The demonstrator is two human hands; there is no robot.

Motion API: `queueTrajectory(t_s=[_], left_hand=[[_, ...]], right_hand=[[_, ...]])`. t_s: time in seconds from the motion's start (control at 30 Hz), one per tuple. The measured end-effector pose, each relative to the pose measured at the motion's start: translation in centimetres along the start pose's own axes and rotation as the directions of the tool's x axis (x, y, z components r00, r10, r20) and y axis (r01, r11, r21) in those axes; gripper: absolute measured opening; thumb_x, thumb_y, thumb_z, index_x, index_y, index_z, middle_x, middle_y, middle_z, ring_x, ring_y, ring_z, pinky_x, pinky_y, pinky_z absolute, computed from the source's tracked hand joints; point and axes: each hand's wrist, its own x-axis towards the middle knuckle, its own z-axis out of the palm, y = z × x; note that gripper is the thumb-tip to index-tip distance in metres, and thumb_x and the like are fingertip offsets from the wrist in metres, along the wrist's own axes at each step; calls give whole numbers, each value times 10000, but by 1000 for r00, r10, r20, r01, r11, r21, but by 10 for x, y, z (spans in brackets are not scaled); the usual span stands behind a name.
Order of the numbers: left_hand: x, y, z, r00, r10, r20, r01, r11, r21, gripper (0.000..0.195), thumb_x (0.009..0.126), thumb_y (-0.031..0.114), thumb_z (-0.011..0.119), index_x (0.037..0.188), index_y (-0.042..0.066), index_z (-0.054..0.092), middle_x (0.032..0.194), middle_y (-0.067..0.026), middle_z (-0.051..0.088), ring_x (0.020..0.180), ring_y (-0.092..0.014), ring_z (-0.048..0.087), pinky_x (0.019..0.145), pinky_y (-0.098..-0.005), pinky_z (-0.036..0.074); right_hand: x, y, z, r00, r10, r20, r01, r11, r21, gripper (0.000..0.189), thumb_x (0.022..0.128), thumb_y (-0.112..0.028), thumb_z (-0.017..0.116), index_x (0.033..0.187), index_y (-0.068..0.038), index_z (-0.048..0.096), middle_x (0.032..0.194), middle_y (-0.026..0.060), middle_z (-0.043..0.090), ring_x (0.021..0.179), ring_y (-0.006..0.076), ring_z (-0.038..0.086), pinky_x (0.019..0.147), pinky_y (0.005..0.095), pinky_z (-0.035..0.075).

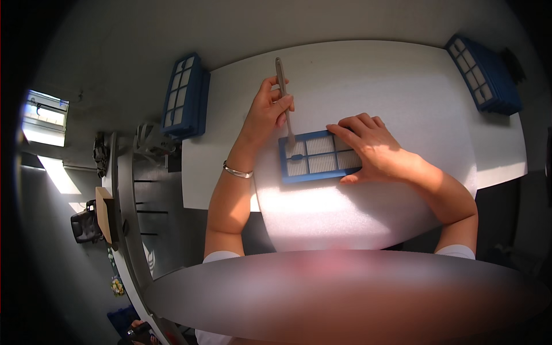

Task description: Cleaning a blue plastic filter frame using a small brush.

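Note:
A blue-framed pleated air filter (321,156) with white pleats behind a grid lies flat on a white foam sheet (302,215) over the table. My left hand (271,105) is closed around the grey-brown handle of a small brush (281,77), held upright above the filter's left end. The brush's tip rests at or just over the upper left cell; contact cannot be told for certain. My right hand (371,148) grips the filter's right end, thumb on the near edge and fingers on the far edge, hiding that end.
Stacked blue filters stand at the white table's left edge (183,97) and more at its far right corner (481,77). Beyond the left side are another table with a cardboard box (104,215), a black chair (86,224) and part of a person (140,332) at the bottom.

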Motion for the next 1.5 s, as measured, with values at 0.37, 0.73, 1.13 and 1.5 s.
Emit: queueTrajectory(t_s=[0.37,0.73,1.13,1.5], left_hand=[[1,-6,-5,994,-49,101,53,998,-39,206,1007,235,601,1110,87,501,761,-14,631,486,-35,522,437,-153,395],[-6,-3,8,998,-32,58,33,999,-21,216,984,258,633,1080,97,525,728,-10,632,503,-35,557,454,-145,411],[-9,3,9,987,-77,139,85,995,-51,218,987,241,625,1080,83,507,731,-15,627,506,-40,543,463,-157,415],[-4,3,3,983,-92,159,89,996,21,177,1002,233,608,1066,103,507,733,5,612,486,-31,537,446,-153,419]], right_hand=[[1,-2,-1,1000,17,23,-17,1000,11,1048,586,-434,932,1452,-84,456,1359,150,529,1275,333,484,1057,482,407],[1,-2,-2,998,36,50,-36,999,7,1057,588,-447,931,1461,-100,447,1362,145,527,1286,330,476,1068,481,400],[3,-3,-2,997,44,65,-45,999,3,1066,587,-433,931,1471,-105,433,1369,140,514,1290,329,467,1068,483,396],[2,0,-2,996,48,81,-50,999,18,1105,555,-477,921,1479,-117,432,1381,142,499,1283,340,453,1082,490,385]])
